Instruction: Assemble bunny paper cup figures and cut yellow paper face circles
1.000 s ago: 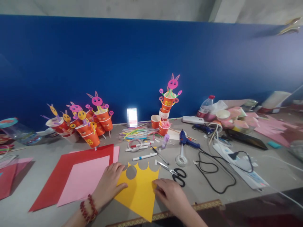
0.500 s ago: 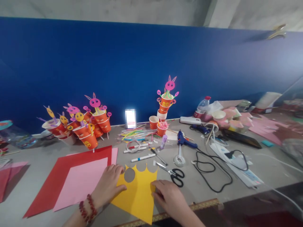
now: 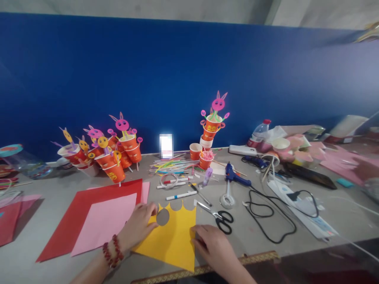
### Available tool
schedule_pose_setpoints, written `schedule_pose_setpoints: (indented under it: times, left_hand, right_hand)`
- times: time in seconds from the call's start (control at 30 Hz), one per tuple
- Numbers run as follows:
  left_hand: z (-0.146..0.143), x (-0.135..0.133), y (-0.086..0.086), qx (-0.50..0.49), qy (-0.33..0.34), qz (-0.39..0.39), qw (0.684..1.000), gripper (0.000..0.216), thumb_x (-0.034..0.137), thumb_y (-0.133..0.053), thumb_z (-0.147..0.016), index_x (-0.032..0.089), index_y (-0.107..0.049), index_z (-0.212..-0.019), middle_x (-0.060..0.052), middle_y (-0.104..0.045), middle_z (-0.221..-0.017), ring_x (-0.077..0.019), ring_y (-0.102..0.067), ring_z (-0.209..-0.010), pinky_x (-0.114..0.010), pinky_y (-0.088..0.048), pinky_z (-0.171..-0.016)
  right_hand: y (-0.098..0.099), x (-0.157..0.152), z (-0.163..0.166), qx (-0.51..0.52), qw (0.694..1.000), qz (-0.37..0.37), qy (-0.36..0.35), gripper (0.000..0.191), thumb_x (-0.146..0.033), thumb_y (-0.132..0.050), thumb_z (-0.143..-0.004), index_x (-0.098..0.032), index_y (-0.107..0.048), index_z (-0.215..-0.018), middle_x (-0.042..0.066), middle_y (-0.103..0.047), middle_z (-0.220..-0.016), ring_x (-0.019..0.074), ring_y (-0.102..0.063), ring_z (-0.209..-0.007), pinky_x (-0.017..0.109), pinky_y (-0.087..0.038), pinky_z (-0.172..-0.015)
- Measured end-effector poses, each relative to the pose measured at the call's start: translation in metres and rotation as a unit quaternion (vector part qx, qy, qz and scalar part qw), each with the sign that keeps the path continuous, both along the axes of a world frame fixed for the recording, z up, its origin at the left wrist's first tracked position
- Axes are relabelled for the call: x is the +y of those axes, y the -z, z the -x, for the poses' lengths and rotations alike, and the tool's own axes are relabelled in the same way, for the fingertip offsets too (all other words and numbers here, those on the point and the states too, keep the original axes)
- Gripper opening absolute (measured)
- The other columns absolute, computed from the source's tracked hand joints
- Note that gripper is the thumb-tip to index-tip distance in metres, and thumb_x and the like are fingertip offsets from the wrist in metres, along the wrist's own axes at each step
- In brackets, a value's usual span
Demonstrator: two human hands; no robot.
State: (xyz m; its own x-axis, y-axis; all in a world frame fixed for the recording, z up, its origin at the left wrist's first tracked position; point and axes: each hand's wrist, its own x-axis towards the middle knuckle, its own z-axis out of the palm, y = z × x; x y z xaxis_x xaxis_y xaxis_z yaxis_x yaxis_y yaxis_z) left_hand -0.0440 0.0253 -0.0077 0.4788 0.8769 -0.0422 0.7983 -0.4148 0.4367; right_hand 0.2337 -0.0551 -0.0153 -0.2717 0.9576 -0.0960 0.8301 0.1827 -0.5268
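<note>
A sheet of yellow paper point(image 3: 174, 240) lies at the table's front edge, with a round hole and a scalloped top edge cut into it. My left hand point(image 3: 140, 223) grips its upper left side, thumb over the sheet and fingers bent at the edge. At the right edge of the sheet, the curled fingers of my right hand point(image 3: 211, 242) hold it; their tips are partly hidden. Black-handled scissors point(image 3: 222, 219) lie open-bladed just beyond my right hand. Pink paper point(image 3: 109, 219) on red paper point(image 3: 66, 225) lies left of my left hand.
Orange cup figures point(image 3: 112, 165) crowd the back left, and another cup stack point(image 3: 211, 128) stands at centre. Markers point(image 3: 181, 195), a glue stick point(image 3: 207, 176), a roll of tape point(image 3: 227, 200), a blue glue gun point(image 3: 235, 175) and a power strip point(image 3: 302, 211) with looping cords cover the right.
The yellow paper has turned slightly, its lower corner shifting up and its left corner outward. Both hands stay at its edges. The whole view has shifted a little.
</note>
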Motion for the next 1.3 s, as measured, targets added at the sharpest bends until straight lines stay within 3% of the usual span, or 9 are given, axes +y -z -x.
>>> schedule_pose_setpoints:
  times: [0.13,0.33,0.5,0.67,0.83,0.93,1.0,1.13,1.3]
  left_hand:
    - [0.003,0.004,-0.019,-0.018,0.095,-0.018,0.995,0.011,0.015,-0.049,-0.088,0.024,-0.05,-0.095,-0.001,-0.064,-0.095,-0.0214,-0.058,-0.092,-0.042,-0.039,-0.099]
    - [0.014,0.023,-0.045,-0.042,0.187,-0.033,0.981,0.014,0.015,-0.047,-0.092,0.024,-0.053,-0.1,-0.004,-0.063,-0.1,-0.0226,-0.054,-0.097,-0.039,-0.043,-0.094]
    - [0.018,0.05,-0.031,0.01,0.206,-0.037,0.978,0.018,0.009,-0.051,-0.087,0.024,-0.057,-0.094,0.0,-0.064,-0.093,-0.0203,-0.057,-0.093,-0.046,-0.033,-0.106]
    - [0.014,0.058,-0.018,0.055,0.199,-0.12,0.971,0.017,0.008,-0.056,-0.083,0.024,-0.058,-0.088,0.001,-0.065,-0.093,-0.0215,-0.058,-0.1,-0.057,-0.015,-0.116]
    - [0.004,0.026,-0.007,0.045,0.161,-0.174,0.97,0.028,0.026,-0.059,-0.09,0.024,-0.058,-0.117,-0.009,-0.06,-0.13,-0.029,-0.049,-0.124,-0.055,-0.03,-0.112]
    - [-0.002,0.001,0.01,0.017,0.231,-0.145,0.962,0.057,0.054,-0.062,-0.086,0.026,-0.051,-0.134,-0.009,-0.051,-0.147,-0.03,-0.046,-0.131,-0.049,-0.038,-0.111]
    - [-0.003,-0.007,0.022,0.026,0.26,-0.141,0.955,0.071,0.061,-0.063,-0.084,0.027,-0.043,-0.143,-0.01,-0.045,-0.153,-0.0327,-0.043,-0.136,-0.053,-0.037,-0.112]
    - [-0.002,0.0,0.03,0.065,0.255,-0.124,0.957,0.069,0.048,-0.066,-0.087,0.03,-0.038,-0.147,-0.008,-0.041,-0.155,-0.0341,-0.039,-0.14,-0.059,-0.035,-0.112]
    - [-0.007,0.008,0.019,0.071,0.249,-0.106,0.96,0.057,0.02,-0.062,-0.088,0.028,-0.044,-0.142,-0.007,-0.041,-0.155,-0.0306,-0.038,-0.141,-0.058,-0.034,-0.115]
  right_hand:
    - [0.006,-0.003,-0.001,0.024,0.999,-0.018,-0.011,0.017,-0.02,-0.053,-0.089,-0.021,-0.069,-0.095,0.005,-0.072,-0.087,0.02,-0.065,-0.081,0.026,-0.041,-0.069]
    - [0.01,-0.002,-0.007,0.123,0.985,-0.111,-0.042,0.026,-0.025,-0.044,-0.099,-0.02,-0.068,-0.091,0.006,-0.07,-0.083,0.0194,-0.064,-0.079,0.027,-0.044,-0.07]
    - [0.007,0.001,-0.009,0.139,0.98,-0.14,-0.029,0.02,-0.021,-0.048,-0.097,-0.02,-0.067,-0.092,0.006,-0.068,-0.085,0.0209,-0.063,-0.081,0.029,-0.047,-0.071]
    - [0.009,0.0,-0.002,0.118,0.982,-0.133,-0.067,0.019,-0.013,-0.055,-0.09,-0.022,-0.067,-0.102,0.007,-0.067,-0.1,0.0228,-0.06,-0.095,0.032,-0.048,-0.082]
    - [0.011,0.0,0.004,0.091,0.985,-0.119,-0.085,0.02,-0.011,-0.058,-0.088,-0.023,-0.067,-0.102,0.006,-0.066,-0.104,0.0224,-0.058,-0.097,0.032,-0.048,-0.085]
    - [0.01,0.001,0.006,0.08,0.985,-0.117,-0.095,0.017,-0.015,-0.059,-0.089,-0.023,-0.067,-0.102,0.006,-0.066,-0.105,0.0228,-0.058,-0.098,0.033,-0.049,-0.085]
    - [0.009,0.003,0.006,0.077,0.985,-0.117,-0.098,0.017,-0.015,-0.06,-0.089,-0.023,-0.067,-0.102,0.006,-0.066,-0.105,0.0228,-0.058,-0.097,0.033,-0.049,-0.085]
    - [0.005,0.01,0.002,0.091,0.984,-0.124,-0.094,0.025,-0.012,-0.06,-0.086,-0.023,-0.068,-0.106,0.005,-0.068,-0.106,0.0225,-0.06,-0.099,0.033,-0.05,-0.086]
    - [-0.006,0.022,-0.014,0.092,0.978,-0.172,-0.078,0.02,-0.018,-0.053,-0.092,-0.022,-0.069,-0.103,0.006,-0.071,-0.101,0.0223,-0.064,-0.093,0.034,-0.052,-0.083]
